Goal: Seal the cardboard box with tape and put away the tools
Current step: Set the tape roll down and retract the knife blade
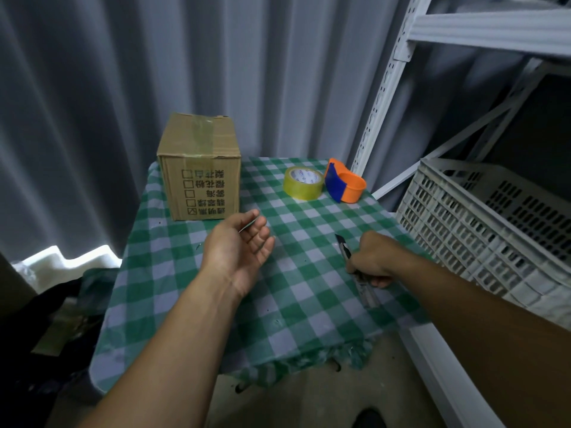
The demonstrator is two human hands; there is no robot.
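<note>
Checked cloth (309, 291) covered the table; the taped box (200, 168) stood at eleven o'clock, tape roll (303, 183) and orange dispenser (345, 184) at one. Right hand (372, 261) gripped a knife (355, 267); left hand (241, 248) lay open-fingered. A crate (482, 230) sat at three.

Green-white checked tablecloth (296, 291); brown box (200, 168); yellowish tape roll (303, 183); orange-blue dispenser (344, 184); white crate (482, 223).
</note>
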